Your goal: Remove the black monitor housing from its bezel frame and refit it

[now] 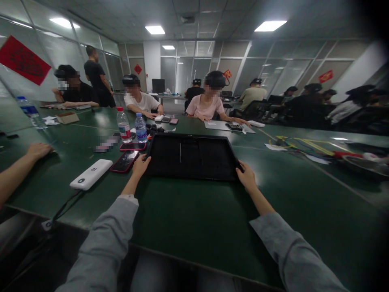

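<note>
A wide black monitor casing (190,158) with a raised rim lies on the green table in front of me, its recessed inner side facing up. My left hand (141,165) is closed on its left edge, with the thumb on the rim. At the opposite edge, my right hand (245,174) grips the near right corner. The fingers under both edges are partly hidden. Close to my left hand lie a dark phone with a red case (124,161) and a second red-edged phone (133,146).
A white power bank (91,174) with a cable lies left, near another person's hand (39,151). Bottles (123,126) stand beyond the phones. Yellow cables (304,146) and a metal bowl (366,165) are at right. People sit across the green table (194,215).
</note>
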A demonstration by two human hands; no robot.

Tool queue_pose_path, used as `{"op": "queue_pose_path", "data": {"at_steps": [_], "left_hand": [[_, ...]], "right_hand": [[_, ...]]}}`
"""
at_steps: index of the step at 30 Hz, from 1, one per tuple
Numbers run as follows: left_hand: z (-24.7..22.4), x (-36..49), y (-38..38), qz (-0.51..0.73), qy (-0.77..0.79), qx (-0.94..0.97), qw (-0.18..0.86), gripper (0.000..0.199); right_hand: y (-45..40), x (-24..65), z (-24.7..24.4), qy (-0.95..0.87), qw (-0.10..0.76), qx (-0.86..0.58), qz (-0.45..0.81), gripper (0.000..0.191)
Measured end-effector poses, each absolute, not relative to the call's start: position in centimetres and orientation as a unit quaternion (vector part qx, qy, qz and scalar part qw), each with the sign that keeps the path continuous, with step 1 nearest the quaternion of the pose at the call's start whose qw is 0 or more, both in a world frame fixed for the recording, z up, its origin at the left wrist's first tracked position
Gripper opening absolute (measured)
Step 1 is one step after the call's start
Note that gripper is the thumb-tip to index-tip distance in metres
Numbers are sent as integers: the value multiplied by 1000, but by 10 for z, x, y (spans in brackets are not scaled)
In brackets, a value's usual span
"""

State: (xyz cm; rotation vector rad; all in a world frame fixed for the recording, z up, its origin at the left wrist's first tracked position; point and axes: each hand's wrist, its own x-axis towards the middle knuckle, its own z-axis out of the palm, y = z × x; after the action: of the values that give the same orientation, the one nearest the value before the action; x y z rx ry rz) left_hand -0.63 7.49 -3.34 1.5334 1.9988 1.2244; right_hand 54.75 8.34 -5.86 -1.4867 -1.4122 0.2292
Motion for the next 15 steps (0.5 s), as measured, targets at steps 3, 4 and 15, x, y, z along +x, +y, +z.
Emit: {"op": "queue_pose_path", "data": {"at_steps": [3,4,15], "left_hand": [[-33,-6,74,435,701,541,159,50],[-33,-6,73,436,701,542,157,50],[-26,-2,66,459,696,535,137,45]], "right_hand": [[90,553,-67,-594,516,-610,91,54],[91,554,-68,-596,516,-608,91,54],[86,545,-60,-605,512,-602,97,51]]}}
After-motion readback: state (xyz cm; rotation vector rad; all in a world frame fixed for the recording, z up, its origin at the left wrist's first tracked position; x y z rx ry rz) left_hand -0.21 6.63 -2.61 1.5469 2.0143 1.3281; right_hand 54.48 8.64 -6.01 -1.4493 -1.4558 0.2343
